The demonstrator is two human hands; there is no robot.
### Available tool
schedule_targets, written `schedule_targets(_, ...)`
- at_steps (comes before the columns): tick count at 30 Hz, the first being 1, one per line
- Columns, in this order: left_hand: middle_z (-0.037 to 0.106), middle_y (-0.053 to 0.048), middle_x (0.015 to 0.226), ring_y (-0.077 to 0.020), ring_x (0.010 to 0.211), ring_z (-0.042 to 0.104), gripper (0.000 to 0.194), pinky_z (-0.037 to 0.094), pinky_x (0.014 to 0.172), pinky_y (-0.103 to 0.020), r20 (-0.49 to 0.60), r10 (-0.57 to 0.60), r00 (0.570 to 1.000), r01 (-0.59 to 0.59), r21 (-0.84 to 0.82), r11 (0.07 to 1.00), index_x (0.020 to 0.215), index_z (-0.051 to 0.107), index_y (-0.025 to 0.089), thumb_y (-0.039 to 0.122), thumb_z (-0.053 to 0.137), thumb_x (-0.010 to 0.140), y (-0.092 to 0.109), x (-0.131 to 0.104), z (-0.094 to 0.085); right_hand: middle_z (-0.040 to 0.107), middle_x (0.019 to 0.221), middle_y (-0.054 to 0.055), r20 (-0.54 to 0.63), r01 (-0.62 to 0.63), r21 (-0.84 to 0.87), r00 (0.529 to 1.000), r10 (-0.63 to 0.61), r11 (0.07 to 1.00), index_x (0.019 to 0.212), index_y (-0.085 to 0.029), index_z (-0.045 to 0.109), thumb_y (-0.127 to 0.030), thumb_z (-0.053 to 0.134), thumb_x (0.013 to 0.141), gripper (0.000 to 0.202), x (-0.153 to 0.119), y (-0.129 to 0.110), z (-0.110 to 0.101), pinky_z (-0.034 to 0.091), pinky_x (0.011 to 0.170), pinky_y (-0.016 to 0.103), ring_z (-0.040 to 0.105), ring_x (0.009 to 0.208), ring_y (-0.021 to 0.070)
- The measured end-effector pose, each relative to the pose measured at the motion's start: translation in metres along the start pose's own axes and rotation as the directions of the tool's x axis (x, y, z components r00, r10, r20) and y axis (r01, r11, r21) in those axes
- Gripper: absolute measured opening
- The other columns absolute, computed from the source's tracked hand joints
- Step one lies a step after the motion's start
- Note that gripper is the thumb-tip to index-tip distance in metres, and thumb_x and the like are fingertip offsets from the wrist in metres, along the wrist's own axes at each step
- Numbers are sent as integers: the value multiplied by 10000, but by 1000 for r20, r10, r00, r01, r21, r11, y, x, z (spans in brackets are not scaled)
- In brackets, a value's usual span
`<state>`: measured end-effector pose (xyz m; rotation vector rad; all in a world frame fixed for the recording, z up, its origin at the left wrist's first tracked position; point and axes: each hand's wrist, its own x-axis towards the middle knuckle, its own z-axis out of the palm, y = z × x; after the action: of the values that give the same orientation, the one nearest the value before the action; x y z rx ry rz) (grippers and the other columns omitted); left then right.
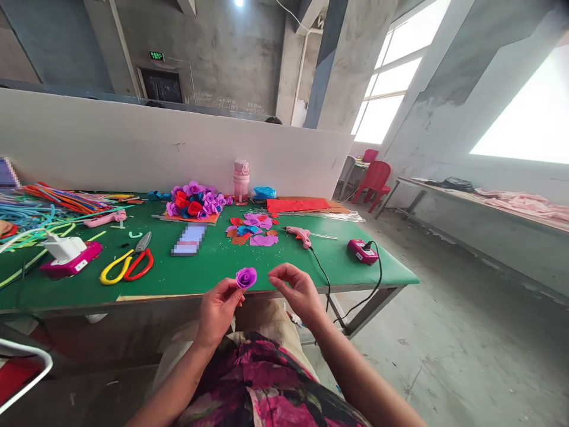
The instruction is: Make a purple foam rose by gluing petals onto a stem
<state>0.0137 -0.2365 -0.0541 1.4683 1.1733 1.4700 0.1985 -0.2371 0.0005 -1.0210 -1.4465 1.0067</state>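
A purple rolled flower is pinched between the thumb and fingers of my left hand, just over the table's front edge. To its right, my right hand is raised with thumb and fingertips drawn close together; whether anything small is between them cannot be made out. Beyond the hands, loose purple, red, blue and orange petals lie on the green table. A pink glue gun rests right of the petals. Finished-looking purple, red and blue flowers are heaped farther back.
Scissors with yellow and red handles, a blurred phone and a power strip lie to the left. A pink bottle stands by the white partition. A black cord runs from a magenta socket.
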Motion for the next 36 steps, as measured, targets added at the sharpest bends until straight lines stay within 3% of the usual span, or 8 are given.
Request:
schedule_targets(3, 596, 34, 581, -104, 510, 543, 183, 448, 521, -217, 6, -18, 1000, 18, 13, 1000, 806, 676, 190, 368, 659, 770, -1, 0, 1, 583, 611, -10, -22, -52, 112, 998, 55, 992, 663, -174, 621, -438, 687, 730, 280, 3, -7, 0, 383, 607, 243, 498, 591, 113)
schedule_targets(7, 596, 34, 587, -107, 520, 545, 177, 446, 526, -215, 9, 17, 1000, -17, 46, 999, 799, 680, 198, 371, 650, 774, 2, 0, 1, 624, 645, 22, 51, -135, 188, 990, 128, 973, 714, -158, 701, -526, 596, 786, 389, 4, -18, 7, 395, 622, 253, 502, 583, 110)
schedule_targets(11, 611, 28, 641, -109, 567, 557, 142, 448, 564, -214, 29, 114, 993, -116, 110, 987, 780, 674, 206, 338, 625, 797, 7, -2, -1, 654, 662, 32, 99, -172, 121, 982, 161, 978, 865, -145, 748, -553, 567, 800, 451, 2, -21, 13, 389, 600, 250, 513, 584, 117)
schedule_targets(14, 633, 14, 718, -115, 620, 565, 126, 450, 595, -216, 57, 174, 983, -180, 143, 973, 810, 675, 209, 311, 602, 819, 8, -3, -2, 661, 632, 31, 63, -140, 59, 989, 136, 988, 866, -141, 761, -539, 566, 809, 446, 0, -21, 15, 406, 615, 256, 552, 603, 136)
schedule_targets(19, 646, -5, 781, -128, 684, 561, 94, 446, 629, -221, 87, 218, 972, -230, 172, 958, 828, 671, 210, 273, 602, 822, 10, -4, -2, 719, 751, 60, 106, -122, 61, 988, 115, 991, 861, -145, 763, -496, 613, 784, 389, -2, -22, 17, 465, 650, 270, 631, 702, 183)
schedule_targets(28, 650, -5, 787, -128, 699, 576, 99, 454, 643, -220, 85, 206, 975, -218, 164, 962, 808, 674, 212, 286, 611, 818, 7, -4, -2, 700, 663, 50, 81, -165, 87, 984, 158, 982, 791, -146, 763, -521, 617, 757, 404, -1, -12, 20, 472, 611, 269, 626, 647, 182)
schedule_targets(33, 634, 14, 694, -113, 586, 556, 134, 451, 571, -212, 65, 97, 993, -103, 104, 989, 802, 670, 208, 330, 616, 809, 2, -4, 0, 648, 574, 22, 51, -186, 102, 982, 181, 977, 682, -145, 737, -498, 628, 748, 375, 0, -13, 23, 404, 533, 233, 543, 541, 126)
schedule_targets(36, 625, 17, 674, -116, 583, 557, 139, 457, 578, -216, 49, 97, 994, -102, 112, 988, 781, 665, 206, 335, 621, 803, 2, -4, 0, 659, 594, 27, 25, -161, 40, 987, 160, 986, 689, -150, 736, -477, 622, 758, 352, -1, -12, 23, 396, 528, 236, 548, 550, 133)
